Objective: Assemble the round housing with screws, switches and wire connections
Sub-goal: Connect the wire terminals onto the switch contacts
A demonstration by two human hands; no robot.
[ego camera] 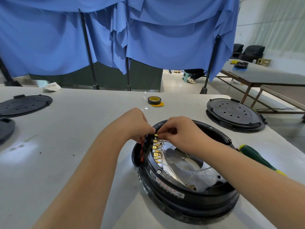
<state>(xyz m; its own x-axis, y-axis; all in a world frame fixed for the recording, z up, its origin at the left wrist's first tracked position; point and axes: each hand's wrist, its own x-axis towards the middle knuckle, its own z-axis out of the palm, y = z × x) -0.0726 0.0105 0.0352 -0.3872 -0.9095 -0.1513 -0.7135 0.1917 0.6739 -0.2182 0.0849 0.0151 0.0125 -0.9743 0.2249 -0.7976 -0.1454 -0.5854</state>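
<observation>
The round black housing [186, 197] lies open side up on the white table, with a shiny metal plate [186, 164] and thin wires inside. At its left rim stands a black switch block with a row of brass terminals [155, 149]. My left hand [133, 124] grips the top of that block from the left. My right hand [179, 131] pinches a wire connector at the topmost terminal. Fingertips of both hands meet there and hide the connector itself.
A green-handled screwdriver [257, 156] lies right of the housing, partly behind my right forearm. A black round cover [234, 114] sits at the back right, another cover [24, 104] at the far left. A tape roll [154, 100] lies behind my hands.
</observation>
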